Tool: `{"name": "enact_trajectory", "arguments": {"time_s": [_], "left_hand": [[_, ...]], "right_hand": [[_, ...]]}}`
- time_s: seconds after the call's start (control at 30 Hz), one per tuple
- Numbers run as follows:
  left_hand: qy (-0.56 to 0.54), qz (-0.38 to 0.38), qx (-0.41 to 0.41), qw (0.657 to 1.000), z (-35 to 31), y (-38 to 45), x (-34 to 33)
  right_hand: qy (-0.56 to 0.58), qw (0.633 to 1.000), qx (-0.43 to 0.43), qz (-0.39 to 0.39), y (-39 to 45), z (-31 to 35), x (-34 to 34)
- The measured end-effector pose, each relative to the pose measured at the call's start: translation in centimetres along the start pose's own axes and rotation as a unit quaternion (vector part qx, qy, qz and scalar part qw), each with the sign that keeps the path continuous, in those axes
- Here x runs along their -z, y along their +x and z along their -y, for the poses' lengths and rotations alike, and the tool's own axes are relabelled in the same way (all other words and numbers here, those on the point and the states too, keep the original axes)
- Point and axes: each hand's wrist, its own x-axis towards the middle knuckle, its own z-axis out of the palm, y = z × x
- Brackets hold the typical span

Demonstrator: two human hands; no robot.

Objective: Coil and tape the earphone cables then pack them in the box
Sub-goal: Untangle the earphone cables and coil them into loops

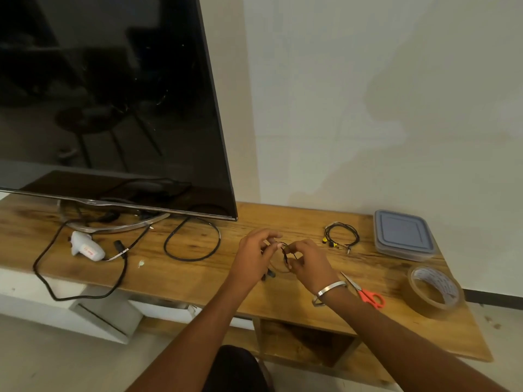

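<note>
My left hand and right hand both pinched the black earphone cable — looped between them above the wooden table, fingers curled tight.

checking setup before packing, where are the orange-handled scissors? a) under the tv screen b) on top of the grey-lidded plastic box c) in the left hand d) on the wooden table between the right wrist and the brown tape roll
d: the orange-handled scissors lie flat on the wooden table, just beside the right wrist, with the brown tape roll further right.
</note>
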Motion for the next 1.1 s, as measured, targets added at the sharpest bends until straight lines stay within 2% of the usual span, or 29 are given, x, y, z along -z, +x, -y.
{"name": "enact_trajectory", "arguments": {"time_s": [0.1, 0.23, 0.33, 0.53, 0.63, 0.77, 0.97, 1.03, 1.1], "left_hand": [[0.006, 0.043, -0.013, 0.999, 0.4, 0.2, 0.8], [0.020, 0.086, -0.016, 0.996, 0.7, 0.3, 1.5], [0.041, 0.102, -0.029, 0.994, 0.7, 0.3, 1.6], [0.000, 0.084, -0.036, 0.996, 0.6, 0.6, 1.6], [-0.080, 0.046, 0.015, 0.996, 0.3, 0.5, 1.7], [-0.162, -0.026, 0.091, 0.982, 0.2, 0.8, 1.9], [-0.205, -0.071, 0.114, 0.969, -0.7, 1.2, 1.7], [-0.189, -0.067, 0.106, 0.974, -0.9, 1.3, 1.6], [-0.164, -0.052, 0.090, 0.981, -1.2, 1.4, 1.5]], "right_hand": [[0.013, 1.000, -0.009, 0.007, 0.1, 0.0, 0.6], [0.152, 0.986, -0.057, 0.047, 0.0, -0.1, 1.5], [0.207, 0.973, -0.071, 0.071, -0.3, -0.1, 2.0], [0.214, 0.970, -0.081, 0.076, -0.5, -0.8, 2.1], [0.167, 0.980, -0.082, 0.077, -0.4, -1.4, 2.1], [-0.010, 0.991, -0.017, 0.136, -0.6, -1.6, 2.2], [-0.242, 0.945, -0.047, 0.217, -0.4, -2.2, 2.0], [-0.248, 0.941, -0.025, 0.231, -0.3, -1.8, 2.0], [-0.150, 0.970, -0.018, 0.192, -0.3, -1.1, 2.0]]}}
